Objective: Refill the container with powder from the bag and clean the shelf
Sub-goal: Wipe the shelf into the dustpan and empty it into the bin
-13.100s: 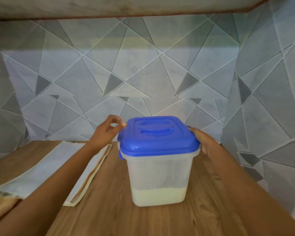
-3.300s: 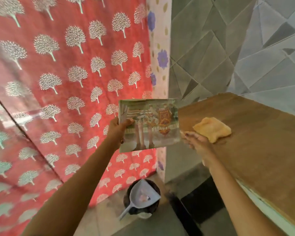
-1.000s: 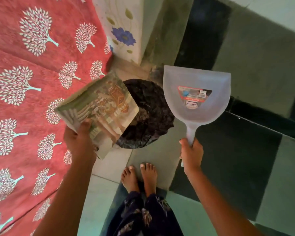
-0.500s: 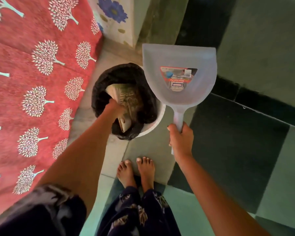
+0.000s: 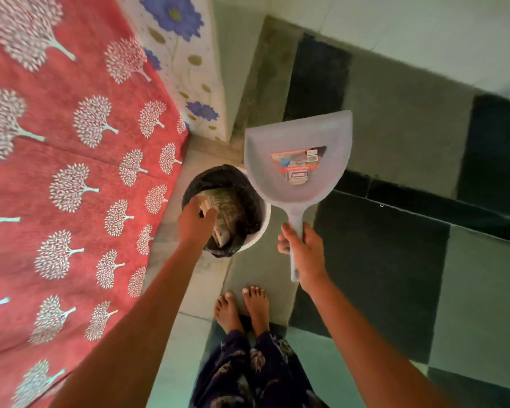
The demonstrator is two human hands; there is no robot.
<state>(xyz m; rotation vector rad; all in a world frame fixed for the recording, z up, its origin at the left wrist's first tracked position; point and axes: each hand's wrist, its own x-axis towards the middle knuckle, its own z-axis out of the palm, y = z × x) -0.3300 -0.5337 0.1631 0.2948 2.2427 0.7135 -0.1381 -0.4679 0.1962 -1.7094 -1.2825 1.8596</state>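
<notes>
Bag (image 5: 223, 212) pinched by left hand (image 5: 195, 223) inside bin (image 5: 259, 231); right hand (image 5: 306, 251) clenched around dustpan (image 5: 298, 160) handle.

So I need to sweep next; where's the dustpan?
The grey plastic dustpan is held by its handle in the right hand, right of the black-lined bin.

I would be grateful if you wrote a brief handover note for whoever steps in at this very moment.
Left hand: inside the lined bin, its grip on the printed paper unclear.
Right hand: grip shut on the dustpan handle, pan held above the floor beside the bin.
Done: paper is in the bin.
Left: let go of the paper; the container, powder bag and shelf are out of view, so refilling and shelf cleaning cannot be confirmed.
</notes>
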